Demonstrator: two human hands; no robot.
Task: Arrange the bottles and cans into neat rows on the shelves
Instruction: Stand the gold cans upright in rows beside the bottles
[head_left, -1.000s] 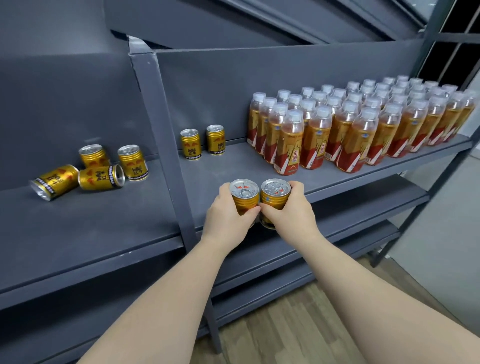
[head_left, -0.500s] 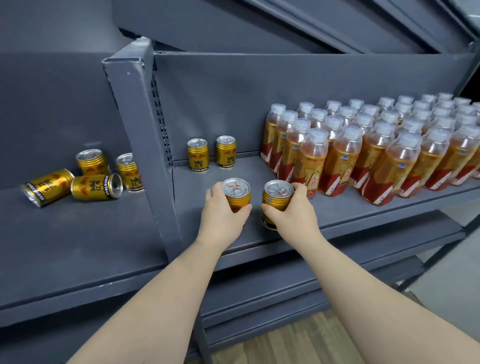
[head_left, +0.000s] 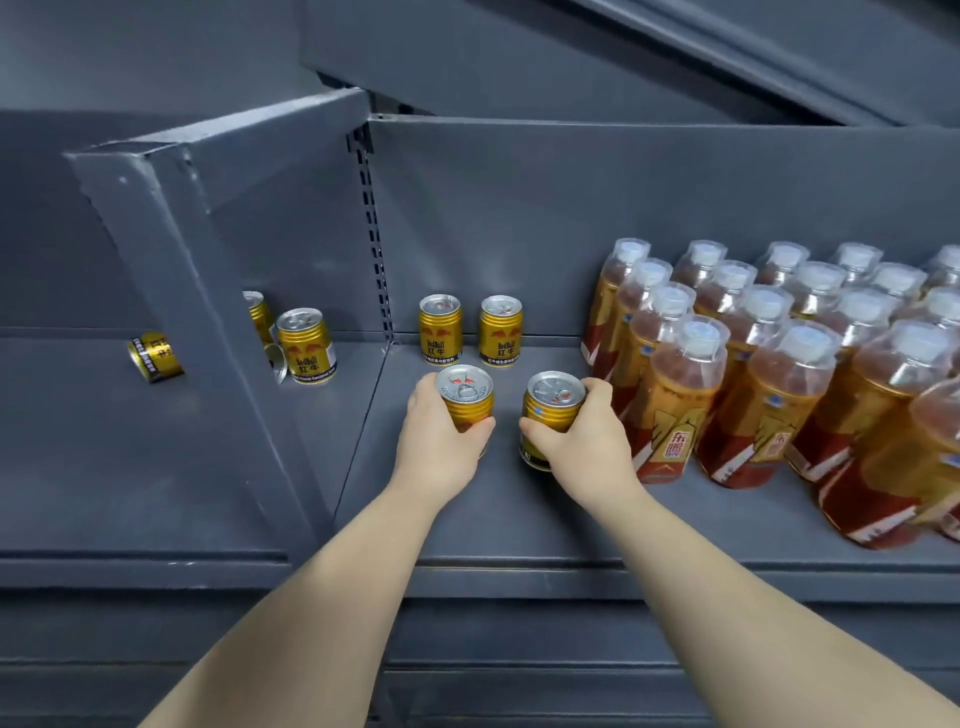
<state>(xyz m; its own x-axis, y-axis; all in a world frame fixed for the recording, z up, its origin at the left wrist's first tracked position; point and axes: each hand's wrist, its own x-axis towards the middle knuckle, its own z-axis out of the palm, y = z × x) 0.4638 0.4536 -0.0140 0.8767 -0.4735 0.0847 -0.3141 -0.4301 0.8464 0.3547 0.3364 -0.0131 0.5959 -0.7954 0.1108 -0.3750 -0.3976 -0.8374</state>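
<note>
Head view: left hand (head_left: 436, 449) and right hand (head_left: 589, 449) each grip a gold metal can at a grey steel shelf (head_left: 519, 525).
Left can (head_left: 465, 397) and right can (head_left: 551, 408) are just before two upright cans (head_left: 440, 332), beside amber plastic bottles (head_left: 680, 400).

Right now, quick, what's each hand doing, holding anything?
Left hand: grips a gold can, upright on the shelf.
Right hand: grips a second gold can, also upright.
</note>
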